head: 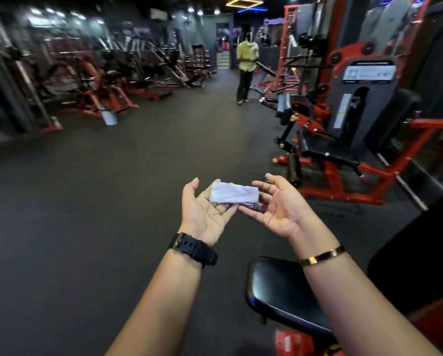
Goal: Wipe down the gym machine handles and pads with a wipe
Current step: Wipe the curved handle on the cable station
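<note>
A folded white wipe (234, 193) lies across the fingers of both hands, held out in front of me at chest height. My left hand (205, 211) is palm up, its fingers under the wipe's left end and its thumb raised clear. My right hand (279, 204) is also palm up, with straight fingers under the wipe's right end and the thumb apart. A small purple packet (255, 208) shows just below the wipe on my right fingers. A black machine pad (279, 286) sits directly below my right forearm.
A red-framed machine with a black seat (328, 152) stands to the right. Rows of red and black machines (107, 73) line the left side. A person in a yellow shirt (246, 57) stands far down the dark rubber floor aisle (112, 188).
</note>
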Tool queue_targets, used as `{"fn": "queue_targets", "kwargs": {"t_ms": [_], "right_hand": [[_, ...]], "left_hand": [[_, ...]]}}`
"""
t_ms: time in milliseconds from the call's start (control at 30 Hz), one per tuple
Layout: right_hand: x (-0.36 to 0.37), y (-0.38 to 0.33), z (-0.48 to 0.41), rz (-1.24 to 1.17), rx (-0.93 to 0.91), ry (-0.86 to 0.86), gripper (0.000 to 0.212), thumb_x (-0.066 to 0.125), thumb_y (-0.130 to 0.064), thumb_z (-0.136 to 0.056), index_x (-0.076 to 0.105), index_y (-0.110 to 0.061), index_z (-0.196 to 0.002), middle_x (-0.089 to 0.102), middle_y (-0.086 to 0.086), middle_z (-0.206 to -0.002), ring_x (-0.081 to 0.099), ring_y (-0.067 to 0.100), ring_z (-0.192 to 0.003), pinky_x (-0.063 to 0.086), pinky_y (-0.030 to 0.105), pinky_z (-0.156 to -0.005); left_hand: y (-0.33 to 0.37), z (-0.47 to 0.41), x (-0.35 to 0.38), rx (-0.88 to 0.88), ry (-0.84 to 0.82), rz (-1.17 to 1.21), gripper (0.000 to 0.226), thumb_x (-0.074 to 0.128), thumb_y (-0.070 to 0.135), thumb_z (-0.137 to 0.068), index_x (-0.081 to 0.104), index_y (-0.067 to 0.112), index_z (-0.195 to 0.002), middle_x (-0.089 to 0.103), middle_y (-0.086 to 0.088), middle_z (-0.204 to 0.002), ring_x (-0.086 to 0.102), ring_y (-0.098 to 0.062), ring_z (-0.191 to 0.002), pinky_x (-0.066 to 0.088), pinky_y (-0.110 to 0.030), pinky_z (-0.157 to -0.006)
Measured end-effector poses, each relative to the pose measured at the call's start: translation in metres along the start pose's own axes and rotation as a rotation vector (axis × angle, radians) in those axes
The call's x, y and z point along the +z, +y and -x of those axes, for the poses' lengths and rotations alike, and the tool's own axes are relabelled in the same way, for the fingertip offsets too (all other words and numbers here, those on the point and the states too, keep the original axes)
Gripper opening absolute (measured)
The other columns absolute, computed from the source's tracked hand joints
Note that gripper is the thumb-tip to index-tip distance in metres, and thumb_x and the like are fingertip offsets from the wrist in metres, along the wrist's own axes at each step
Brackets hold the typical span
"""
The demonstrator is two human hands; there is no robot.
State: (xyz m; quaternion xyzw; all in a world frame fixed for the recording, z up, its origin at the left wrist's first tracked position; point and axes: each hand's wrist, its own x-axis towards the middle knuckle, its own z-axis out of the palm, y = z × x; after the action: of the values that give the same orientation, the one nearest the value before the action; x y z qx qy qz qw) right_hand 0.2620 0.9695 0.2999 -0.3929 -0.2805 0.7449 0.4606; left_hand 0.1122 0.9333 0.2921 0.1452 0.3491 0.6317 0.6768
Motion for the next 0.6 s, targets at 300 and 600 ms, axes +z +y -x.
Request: {"fn": "queue_targets", "kwargs": {"t_ms": [300, 600], "right_hand": [[0.081, 0.034, -0.083, 0.035, 0.165, -0.119, 0.028, 0.046, -0.034, -0.097, 0.054, -0.007, -0.105, 0.057, 0.018, -0.108, 0.062, 0.030, -0.087, 0.057, 0.051, -0.067], [0.118, 0.005, -0.212, 0.037, 0.181, -0.185, 0.029, 0.046, -0.034, -0.097, 0.055, -0.007, -0.104, 0.061, 0.016, -0.101, 0.064, 0.033, -0.087, 0.059, 0.046, -0.064]], "left_hand": [[0.068, -0.034, -0.067, 0.105, 0.131, 0.036, 0.053, 0.038, 0.049, -0.095, 0.058, 0.009, -0.124, 0.067, -0.019, -0.116, 0.064, -0.030, -0.108, 0.046, -0.040, -0.096], [0.129, -0.146, -0.069, 0.165, 0.140, -0.015, 0.055, 0.039, 0.051, -0.095, 0.057, 0.009, -0.126, 0.067, -0.019, -0.118, 0.065, -0.031, -0.109, 0.048, -0.041, -0.096]]}}
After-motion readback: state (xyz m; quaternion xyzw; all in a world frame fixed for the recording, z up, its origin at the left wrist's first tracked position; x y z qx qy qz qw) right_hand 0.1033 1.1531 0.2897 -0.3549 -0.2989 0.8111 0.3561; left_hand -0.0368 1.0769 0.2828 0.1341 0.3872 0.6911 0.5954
